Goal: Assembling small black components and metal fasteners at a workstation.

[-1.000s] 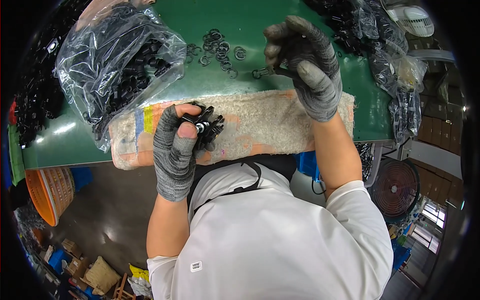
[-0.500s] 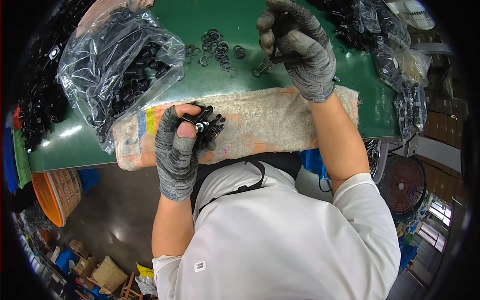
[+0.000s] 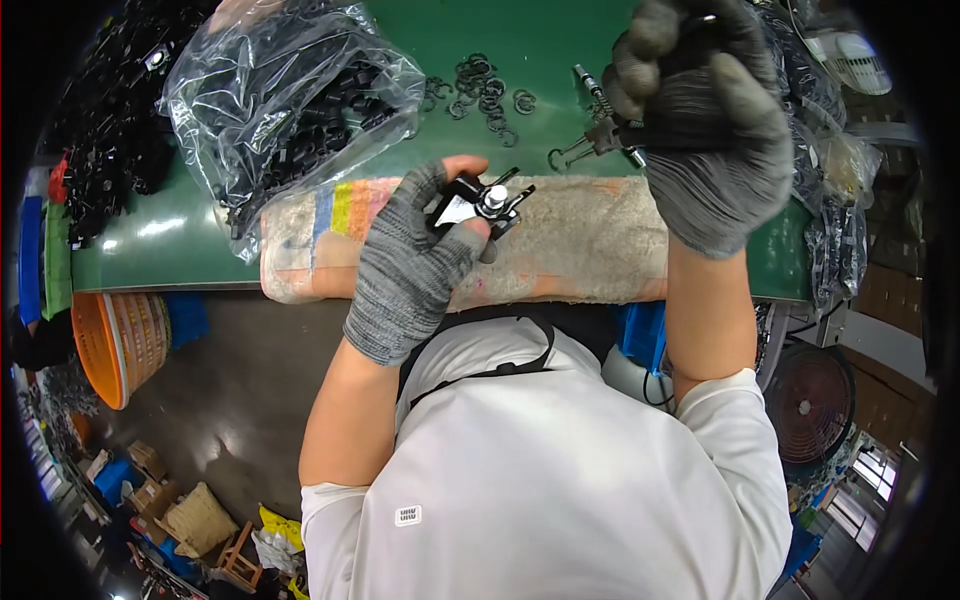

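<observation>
My left hand (image 3: pixel 410 255), in a grey knit glove with bare fingertips, is closed on a black plastic part (image 3: pixel 462 205) with prongs and a shiny round metal pin. It holds the part above the towel-like pad (image 3: pixel 590 235). Raised over the right side of the bench, my gloved right hand (image 3: pixel 715 130) has its fingers curled in. Something dark with a bright spot shows among them, but its kind is unclear. Beside that hand is a tool with thin metal prongs (image 3: pixel 575 152) and a dark body partly hidden by the glove. A spring-like metal rod (image 3: pixel 592 88) lies behind it.
Small black C-shaped rings (image 3: pixel 490 90) are scattered on the green bench (image 3: pixel 540 40). A clear plastic bag (image 3: pixel 290 110) of black parts lies to the left, beside a heap of black pieces (image 3: pixel 110 150). More bags (image 3: pixel 840 200) hang at the right edge, above a fan (image 3: pixel 805 405).
The view has shifted. My left hand has turned the black part, so its metal pin faces up. My right hand has moved right and higher, uncovering the spring-like rod.
</observation>
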{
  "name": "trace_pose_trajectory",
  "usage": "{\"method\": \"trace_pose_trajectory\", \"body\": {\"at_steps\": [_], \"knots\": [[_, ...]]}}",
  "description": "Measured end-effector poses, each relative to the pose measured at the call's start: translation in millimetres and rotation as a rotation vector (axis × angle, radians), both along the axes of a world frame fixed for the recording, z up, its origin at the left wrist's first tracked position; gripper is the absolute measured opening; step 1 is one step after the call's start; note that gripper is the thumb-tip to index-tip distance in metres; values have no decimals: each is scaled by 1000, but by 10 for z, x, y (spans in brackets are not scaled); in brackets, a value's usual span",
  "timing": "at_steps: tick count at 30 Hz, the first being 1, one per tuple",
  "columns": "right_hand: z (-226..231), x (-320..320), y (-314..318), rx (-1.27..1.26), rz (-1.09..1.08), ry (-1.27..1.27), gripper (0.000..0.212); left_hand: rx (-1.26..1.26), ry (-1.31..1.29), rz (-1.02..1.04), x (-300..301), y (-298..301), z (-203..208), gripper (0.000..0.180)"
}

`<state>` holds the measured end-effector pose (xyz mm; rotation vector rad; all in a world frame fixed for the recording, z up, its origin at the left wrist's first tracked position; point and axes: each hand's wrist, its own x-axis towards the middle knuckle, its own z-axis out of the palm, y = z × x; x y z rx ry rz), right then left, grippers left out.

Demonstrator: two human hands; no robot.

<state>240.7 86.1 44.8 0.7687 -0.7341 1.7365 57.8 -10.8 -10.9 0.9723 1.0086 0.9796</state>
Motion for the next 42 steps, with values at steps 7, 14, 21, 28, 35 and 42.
{"method": "trace_pose_trajectory", "body": {"at_steps": [7,14,21,28,35,42], "knots": [[438,-236,-635,-427,-821,-763,46,119,236,-10,2,-37,-15,44],[403,-316,-641,-509,-815,-796,44,183,220,-15,-20,-62,-62,43],[482,-439,-810,-596,-797,-849,46,167,277,-40,-13,-63,-79,44],[345,-309,-717,-404,-889,-959,51,102,204,-35,32,-45,-46,40],[208,-320,-685,-332,-898,-969,47,54,198,-16,50,3,39,31],[162,-356,-679,-243,-886,-968,43,15,133,-20,-4,35,102,30]]}}
